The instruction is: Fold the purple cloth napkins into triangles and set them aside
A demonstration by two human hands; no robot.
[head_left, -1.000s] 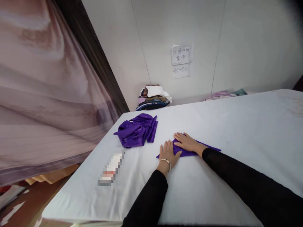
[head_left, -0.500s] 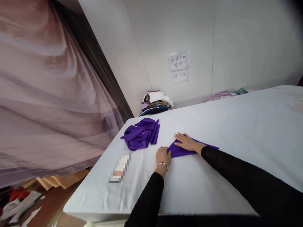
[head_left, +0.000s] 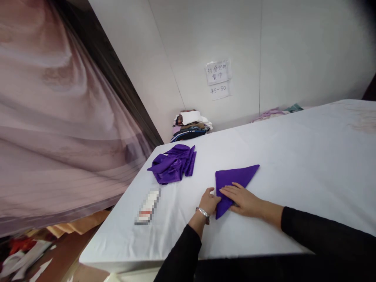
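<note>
A purple napkin (head_left: 233, 176), folded to a triangle, lies on the white-covered table (head_left: 282, 156) with one corner pointing to the far right and another toward me. My right hand (head_left: 243, 199) rests flat on its lower part, fingers stretched out to the left. Beside its left edge is my left hand (head_left: 209, 203), wearing a silver bracelet. Its thumb touches the cloth's edge and the index finger stands apart from the thumb; the other fingers are partly hidden. Farther left lies a crumpled heap of purple cloth (head_left: 173, 164).
A blurred-out oblong object (head_left: 148, 207) lies near the table's left side. Folded clothes (head_left: 190, 125) are stacked behind the far edge. Paper signs (head_left: 219, 78) hang on the wall. A pink curtain (head_left: 58, 117) drapes along the left.
The napkin has turned, so its long point now aims up and right and another corner points toward me. My right hand has moved nearer to me. My left hand has shifted slightly right and down.
</note>
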